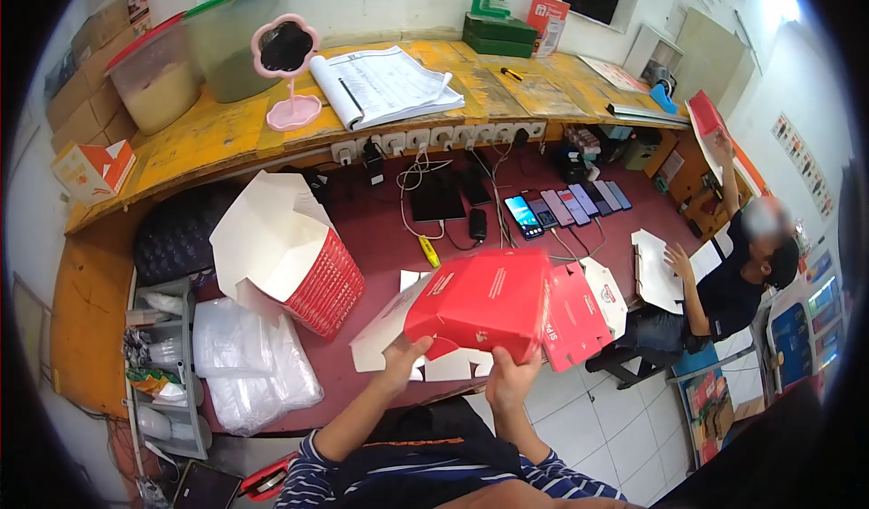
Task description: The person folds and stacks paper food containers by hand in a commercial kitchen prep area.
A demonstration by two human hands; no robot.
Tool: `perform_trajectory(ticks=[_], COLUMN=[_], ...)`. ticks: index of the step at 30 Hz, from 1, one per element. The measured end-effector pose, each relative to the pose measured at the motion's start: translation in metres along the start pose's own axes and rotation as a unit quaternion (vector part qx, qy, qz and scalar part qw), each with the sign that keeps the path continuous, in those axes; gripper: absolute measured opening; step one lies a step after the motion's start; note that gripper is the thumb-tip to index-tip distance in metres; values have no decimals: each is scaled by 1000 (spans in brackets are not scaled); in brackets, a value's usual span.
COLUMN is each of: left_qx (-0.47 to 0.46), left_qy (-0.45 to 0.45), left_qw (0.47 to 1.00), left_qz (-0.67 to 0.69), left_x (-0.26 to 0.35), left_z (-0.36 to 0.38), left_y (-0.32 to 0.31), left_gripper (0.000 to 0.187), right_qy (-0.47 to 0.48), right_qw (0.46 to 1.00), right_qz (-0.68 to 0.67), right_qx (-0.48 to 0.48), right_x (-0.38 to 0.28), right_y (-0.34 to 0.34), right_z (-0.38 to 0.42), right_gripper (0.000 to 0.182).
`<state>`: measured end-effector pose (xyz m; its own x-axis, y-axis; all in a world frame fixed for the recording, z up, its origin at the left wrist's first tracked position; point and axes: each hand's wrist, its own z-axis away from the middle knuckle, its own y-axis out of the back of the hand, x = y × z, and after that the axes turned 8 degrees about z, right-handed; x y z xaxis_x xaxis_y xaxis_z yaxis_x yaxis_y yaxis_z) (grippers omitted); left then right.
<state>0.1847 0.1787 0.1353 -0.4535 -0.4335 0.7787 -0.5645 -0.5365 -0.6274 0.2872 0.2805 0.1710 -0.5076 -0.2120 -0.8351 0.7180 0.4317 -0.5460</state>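
A red cardboard food box (480,296) with white print is held over the front of the desk. It lies tilted on its side, with white flaps spreading to the left. My left hand (405,361) grips its lower left edge beside a flap. Near the lower right corner, my right hand (512,379) has its fingers closed on the cardboard. Flat red box blanks (577,321) lie just right of it, partly covered. To the left stands an opened red box (317,273) with white inner walls and raised flaps.
Clear plastic bags (262,364) lie beside a grey drawer rack (192,400). Several phones (570,206) and charging cables lie at the back under a yellow shelf (493,83). A seated co-worker (738,273) at the right reaches up to a red-and-white item.
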Motion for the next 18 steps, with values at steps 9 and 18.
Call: perform_trajectory(ticks=[9, 18], left_qx=[46, -47], left_qy=[47, 91], left_qw=[963, 992], left_qz=[261, -67], left_x=[16, 62], left_z=[1, 8], left_y=[-11, 85], left_gripper=[39, 55], right_qy=[233, -300], right_qw=[841, 911], right_qz=[430, 72], right_qx=[-232, -275], right_x=[67, 2], right_y=[19, 75], right_z=[14, -41], right_gripper=[36, 34])
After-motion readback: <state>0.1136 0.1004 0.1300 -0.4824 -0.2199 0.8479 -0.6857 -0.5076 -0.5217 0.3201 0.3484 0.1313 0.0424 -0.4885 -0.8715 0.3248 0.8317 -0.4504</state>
